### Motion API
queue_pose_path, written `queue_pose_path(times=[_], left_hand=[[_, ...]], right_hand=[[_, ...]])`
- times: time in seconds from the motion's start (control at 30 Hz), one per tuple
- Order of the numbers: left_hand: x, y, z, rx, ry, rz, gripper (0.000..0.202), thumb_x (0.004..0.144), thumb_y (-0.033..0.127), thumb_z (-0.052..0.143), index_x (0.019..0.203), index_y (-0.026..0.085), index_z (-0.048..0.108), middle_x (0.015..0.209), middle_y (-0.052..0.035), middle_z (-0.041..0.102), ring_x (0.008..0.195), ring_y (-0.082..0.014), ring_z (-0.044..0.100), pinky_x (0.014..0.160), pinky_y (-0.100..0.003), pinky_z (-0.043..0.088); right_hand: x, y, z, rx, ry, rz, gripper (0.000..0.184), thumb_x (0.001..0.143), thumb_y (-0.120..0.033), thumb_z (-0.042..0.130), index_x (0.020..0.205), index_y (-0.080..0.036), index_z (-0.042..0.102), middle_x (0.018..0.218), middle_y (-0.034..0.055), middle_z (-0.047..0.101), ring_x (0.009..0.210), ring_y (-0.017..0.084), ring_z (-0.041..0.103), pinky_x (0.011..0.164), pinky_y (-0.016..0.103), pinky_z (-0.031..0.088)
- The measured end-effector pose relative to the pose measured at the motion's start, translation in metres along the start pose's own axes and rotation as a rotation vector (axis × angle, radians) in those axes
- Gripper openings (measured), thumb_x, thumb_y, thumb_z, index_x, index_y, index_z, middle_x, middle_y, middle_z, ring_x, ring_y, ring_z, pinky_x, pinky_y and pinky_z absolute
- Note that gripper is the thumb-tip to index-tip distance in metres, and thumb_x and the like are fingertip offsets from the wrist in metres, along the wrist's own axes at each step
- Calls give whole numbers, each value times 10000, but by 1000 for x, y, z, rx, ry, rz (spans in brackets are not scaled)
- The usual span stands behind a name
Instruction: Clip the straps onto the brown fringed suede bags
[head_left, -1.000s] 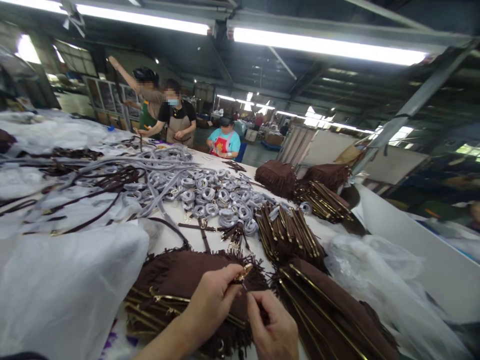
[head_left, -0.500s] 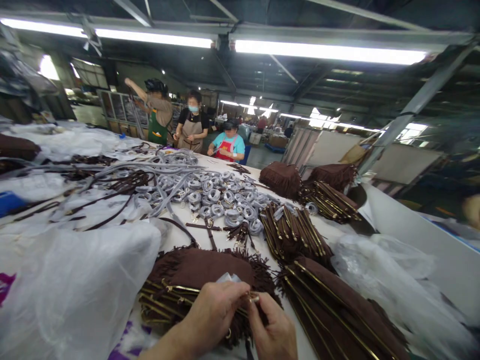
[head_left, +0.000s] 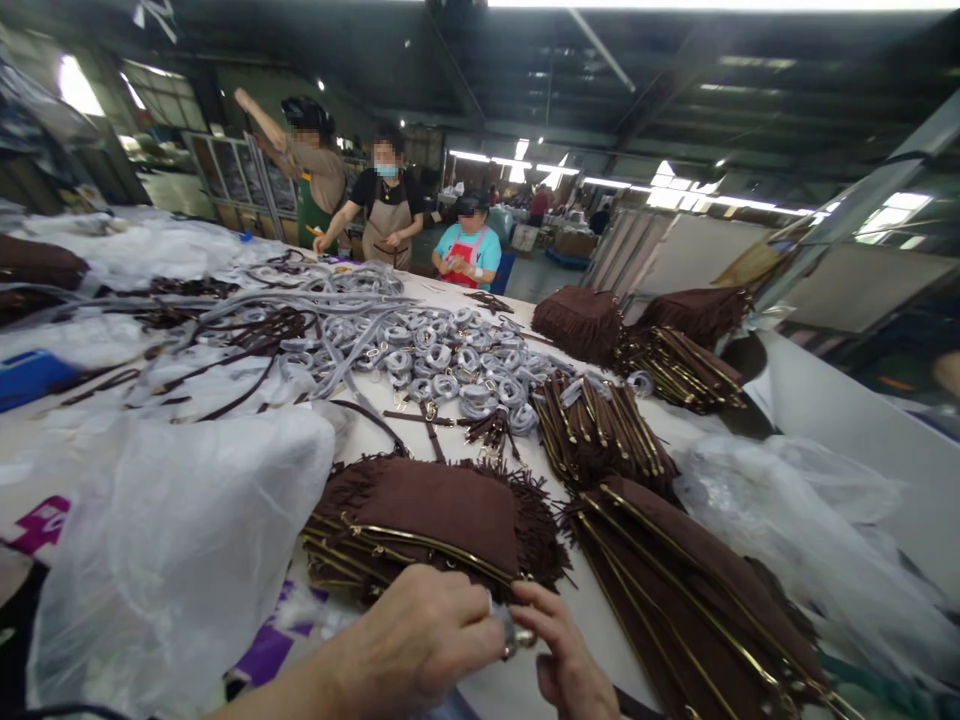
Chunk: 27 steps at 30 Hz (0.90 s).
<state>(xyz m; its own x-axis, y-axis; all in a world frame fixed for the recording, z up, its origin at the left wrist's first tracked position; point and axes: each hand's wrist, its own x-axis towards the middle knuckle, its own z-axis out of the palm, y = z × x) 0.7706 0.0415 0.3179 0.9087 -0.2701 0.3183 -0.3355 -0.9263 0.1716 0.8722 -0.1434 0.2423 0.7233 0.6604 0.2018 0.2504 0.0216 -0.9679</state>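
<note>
My left hand (head_left: 442, 630) is closed around a small bundle with a shiny metal clasp (head_left: 517, 640) and a bit of greyish wrapping showing at the fingertips; most of it is hidden by the fingers. Right beside the clasp, my right hand (head_left: 566, 655) has its fingers spread; whether a fingertip touches the metal I cannot tell. Just beyond both hands lies a stack of brown fringed bags (head_left: 442, 505) with gold zips. A dark strap (head_left: 634, 703) shows low, to the right of my right hand.
Grey-wrapped coiled straps (head_left: 450, 360) are heaped mid-table. More brown bags (head_left: 697, 590) with gold zips lie at right, near clear plastic (head_left: 780, 520). A white plastic bag (head_left: 187, 540) stands at left. Several co-workers, one a person in a red apron (head_left: 469, 255), are across the table.
The view has tilted down and shifted slightly. My right fingers have gone from pinching at the metal piece to spread beside it. My left hand has come lower, nearer me, clear of the bag's top.
</note>
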Motion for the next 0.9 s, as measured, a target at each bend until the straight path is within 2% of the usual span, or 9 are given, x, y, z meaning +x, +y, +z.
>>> queue_pose_path(times=[0.1, 0.2, 0.27, 0.37, 0.43, 0.57, 0.67, 0.77, 0.9], left_hand=[[14, 4, -14, -17, 109, 22, 206, 987, 208, 410, 853, 191, 566, 813, -15, 622, 657, -143, 526, 548, -271, 372], [24, 2, -21, -107, 126, -14, 267, 995, 214, 379, 828, 190, 586, 857, -31, 632, 692, -144, 529, 605, -265, 412], [24, -7, -17, -216, 124, -76, 279, 993, 211, 386, 809, 189, 596, 883, -29, 647, 748, -138, 560, 673, -249, 448], [10, -35, 2, -307, 111, -265, 141, 945, 237, 523, 1053, 194, 603, 1083, -55, 660, 1009, -175, 590, 890, -288, 471], [-6, -61, 23, -222, 60, -457, 419, 858, 255, 660, 1248, 181, 525, 1283, -114, 590, 1207, -245, 513, 1020, -394, 422], [-37, -104, 63, -142, -175, -558, 223, 845, 217, 668, 1062, 172, 640, 1219, -102, 634, 1173, -257, 555, 1008, -393, 426], [-43, -119, 74, -169, -215, -532, 111, 924, 215, 555, 945, 184, 659, 1062, -49, 682, 1029, -185, 617, 926, -293, 454], [-37, -123, 71, -169, -231, -501, 135, 932, 220, 544, 851, 188, 647, 974, -14, 679, 945, -145, 625, 860, -223, 453], [-26, -123, 68, -117, -232, -539, 129, 918, 208, 552, 812, 172, 615, 904, -33, 673, 843, -175, 636, 770, -251, 466]], right_hand=[[7, -14, 2, -34, 31, -4, 325, 958, -404, 453, 1038, -253, 729, 1206, 105, 657, 873, 208, 658, 617, 252, 539], [16, -29, 11, -82, -107, -100, 199, 918, -317, 557, 889, -242, 739, 881, 55, 719, 794, 195, 659, 723, 278, 553], [20, -34, 12, -129, -156, -134, 191, 902, -314, 584, 813, -238, 735, 719, 21, 684, 664, 165, 634, 637, 239, 539], [20, -33, 2, -118, -1, -21, 214, 888, -402, 607, 902, -239, 745, 665, 7, 669, 597, 151, 624, 578, 220, 530], [21, -29, -9, -61, 34, 104, 281, 866, -451, 633, 1011, -226, 718, 645, 0, 669, 580, 154, 634, 579, 227, 545], [31, -23, -20, -77, -212, 206, 255, 889, -433, 591, 803, -204, 661, 604, -5, 641, 534, 143, 614, 521, 212, 514], [45, -13, -5, -255, -336, 92, 234, 904, -326, 547, 719, -208, 628, 724, 25, 684, 685, 161, 663, 627, 224, 523], [54, 8, 18, -448, -409, -80, 184, 872, -192, 516, 726, -218, 626, 1131, 89, 702, 1022, 202, 666, 836, 271, 523], [53, 40, 38, -735, -379, -231, 209, 866, -126, 458, 784, -225, 622, 1346, 93, 613, 860, 174, 720, 687, 240, 555]])
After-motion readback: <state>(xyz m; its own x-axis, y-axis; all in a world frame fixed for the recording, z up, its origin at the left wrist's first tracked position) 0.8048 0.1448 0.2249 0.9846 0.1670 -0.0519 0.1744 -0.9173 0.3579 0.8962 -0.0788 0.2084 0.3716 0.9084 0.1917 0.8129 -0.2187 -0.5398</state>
